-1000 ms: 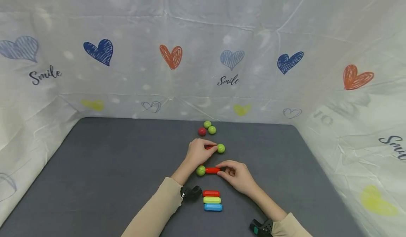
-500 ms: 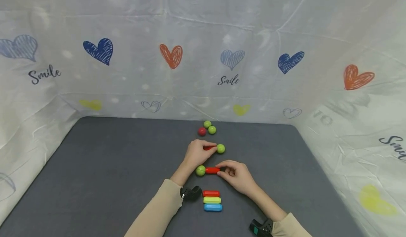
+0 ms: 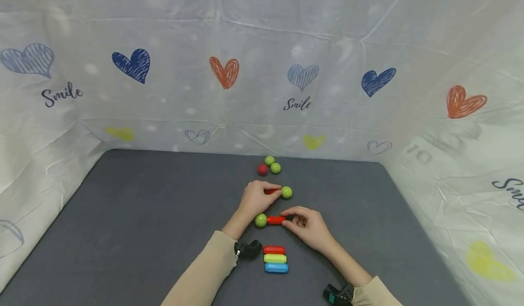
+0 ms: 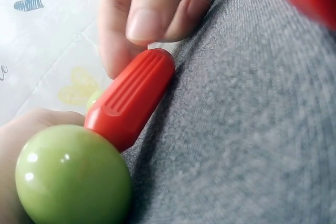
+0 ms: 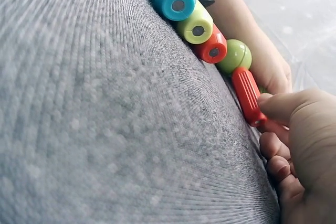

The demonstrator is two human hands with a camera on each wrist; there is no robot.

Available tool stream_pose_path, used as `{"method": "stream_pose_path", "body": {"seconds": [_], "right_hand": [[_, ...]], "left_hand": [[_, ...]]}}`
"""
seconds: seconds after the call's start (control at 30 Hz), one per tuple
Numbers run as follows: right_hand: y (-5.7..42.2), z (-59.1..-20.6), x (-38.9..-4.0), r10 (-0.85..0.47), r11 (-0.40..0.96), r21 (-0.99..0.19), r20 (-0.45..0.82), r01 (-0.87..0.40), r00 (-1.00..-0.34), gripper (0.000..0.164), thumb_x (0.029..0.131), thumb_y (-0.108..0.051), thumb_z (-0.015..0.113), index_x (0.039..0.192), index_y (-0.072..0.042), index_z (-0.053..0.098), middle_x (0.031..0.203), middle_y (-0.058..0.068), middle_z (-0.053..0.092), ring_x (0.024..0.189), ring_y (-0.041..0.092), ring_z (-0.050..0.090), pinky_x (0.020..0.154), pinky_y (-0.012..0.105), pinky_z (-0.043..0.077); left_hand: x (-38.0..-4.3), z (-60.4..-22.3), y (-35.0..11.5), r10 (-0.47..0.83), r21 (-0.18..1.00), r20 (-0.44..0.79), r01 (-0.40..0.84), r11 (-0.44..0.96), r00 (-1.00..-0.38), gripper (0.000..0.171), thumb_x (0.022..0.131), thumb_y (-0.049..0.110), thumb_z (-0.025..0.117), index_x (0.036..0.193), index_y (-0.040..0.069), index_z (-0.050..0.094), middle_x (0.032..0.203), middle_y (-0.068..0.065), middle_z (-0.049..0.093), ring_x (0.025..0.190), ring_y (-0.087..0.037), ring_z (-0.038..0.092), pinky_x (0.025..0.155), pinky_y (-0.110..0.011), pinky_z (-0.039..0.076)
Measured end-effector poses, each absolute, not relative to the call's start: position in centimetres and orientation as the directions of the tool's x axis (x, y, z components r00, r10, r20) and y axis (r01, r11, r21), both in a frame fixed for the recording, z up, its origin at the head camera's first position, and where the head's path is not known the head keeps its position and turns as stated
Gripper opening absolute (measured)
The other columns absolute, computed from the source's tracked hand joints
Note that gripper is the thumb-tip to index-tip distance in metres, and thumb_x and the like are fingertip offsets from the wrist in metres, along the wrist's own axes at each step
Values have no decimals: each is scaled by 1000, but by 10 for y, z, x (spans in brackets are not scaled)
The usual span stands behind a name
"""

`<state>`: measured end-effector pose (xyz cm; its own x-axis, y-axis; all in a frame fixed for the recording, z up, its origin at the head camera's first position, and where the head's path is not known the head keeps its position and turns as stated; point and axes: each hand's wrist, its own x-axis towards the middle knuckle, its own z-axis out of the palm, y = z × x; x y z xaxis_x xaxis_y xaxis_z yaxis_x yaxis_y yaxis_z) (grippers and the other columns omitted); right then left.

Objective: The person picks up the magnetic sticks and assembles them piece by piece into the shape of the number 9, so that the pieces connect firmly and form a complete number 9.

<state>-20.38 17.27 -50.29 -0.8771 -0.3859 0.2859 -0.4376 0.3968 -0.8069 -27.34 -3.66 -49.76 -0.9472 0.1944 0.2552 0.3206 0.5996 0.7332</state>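
Note:
In the head view my left hand [image 3: 255, 197] pinches a red magnetic rod [image 3: 271, 191] between thumb and fingers, partly covering it. A green ball [image 3: 286, 192] sits at that rod's right end, by the fingertips. Nearer to me, my right hand [image 3: 308, 226] pinches the right end of a second red magnetic rod [image 3: 275, 220]. The other end of this rod meets a green ball [image 3: 260, 220] beside my left wrist. Both wrist views show this nearer rod [image 4: 131, 98] and its ball [image 5: 236, 56] lying in line, with the right fingers at the rod's far end in the left one.
Red [image 3: 274, 250], yellow-green [image 3: 275, 258] and blue [image 3: 276, 268] rods lie stacked in a row toward me; round metal discs show in their ends. Behind the hands are a red ball [image 3: 263, 169] and two green balls [image 3: 269, 160]. A heart-printed sheet [image 3: 254, 106] borders the grey tabletop [image 3: 163, 228].
The whole head view has shifted slightly, with everything a little farther right in it. Both hands keep their hold on the red rods, and the balls stay where they were.

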Motion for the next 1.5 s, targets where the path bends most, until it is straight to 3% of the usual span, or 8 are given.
{"method": "stream_pose_path", "body": {"seconds": [0.27, 0.43, 0.57, 0.93, 1.13, 1.5], "right_hand": [[176, -498, -200, -414, 196, -854, 374, -483, -830, 16, 96, -2, 77, 112, -1, 78, 87, 12, 74, 59, 13, 56, 50, 24, 45], [174, -496, -198, -590, 72, -848, 389, -526, -708, 12, 94, 1, 79, 105, -5, 79, 91, 9, 76, 56, 13, 50, 49, 21, 42], [173, -497, -198, -682, 87, -827, 358, -556, -638, 12, 94, -7, 82, 105, -9, 81, 94, 6, 77, 51, 7, 44, 48, 17, 39], [175, -499, -199, -745, 70, -840, 315, -538, -588, 13, 93, -7, 83, 105, -12, 81, 95, 7, 77, 56, 4, 45, 51, 17, 41], [178, -503, -202, -773, 85, -796, 327, -599, -544, 17, 92, -8, 84, 106, -17, 80, 98, 2, 77, 60, -2, 47, 51, 18, 44], [175, -503, -200, -757, 107, -806, 313, -582, -573, 16, 92, -10, 85, 105, -17, 81, 97, 4, 78, 61, -3, 46, 52, 17, 42]], "left_hand": [[-274, -498, -36, 193, 729, 259, 323, 603, -946, 21, 98, 30, 79, 116, 22, 85, 109, 1, 82, 96, -17, 76, 79, -36, 60], [-274, -497, -36, 188, 731, 264, 324, 601, -946, 20, 98, 30, 79, 115, 21, 86, 108, 1, 82, 95, -17, 77, 77, -35, 60], [-274, -497, -36, 187, 733, 261, 320, 600, -947, 20, 98, 31, 79, 115, 22, 86, 109, 1, 82, 95, -17, 77, 77, -36, 60], [-274, -497, -37, 187, 744, 247, 310, 592, -951, 20, 98, 31, 79, 116, 23, 86, 110, 1, 82, 96, -17, 76, 78, -36, 60], [-274, -496, -37, 193, 743, 253, 318, 589, -948, 20, 98, 31, 79, 116, 23, 85, 110, 1, 82, 95, -16, 76, 77, -34, 60], [-273, -497, -37, 190, 743, 263, 324, 586, -946, 20, 98, 29, 79, 115, 21, 86, 109, 0, 82, 96, -18, 77, 78, -36, 60]]}}
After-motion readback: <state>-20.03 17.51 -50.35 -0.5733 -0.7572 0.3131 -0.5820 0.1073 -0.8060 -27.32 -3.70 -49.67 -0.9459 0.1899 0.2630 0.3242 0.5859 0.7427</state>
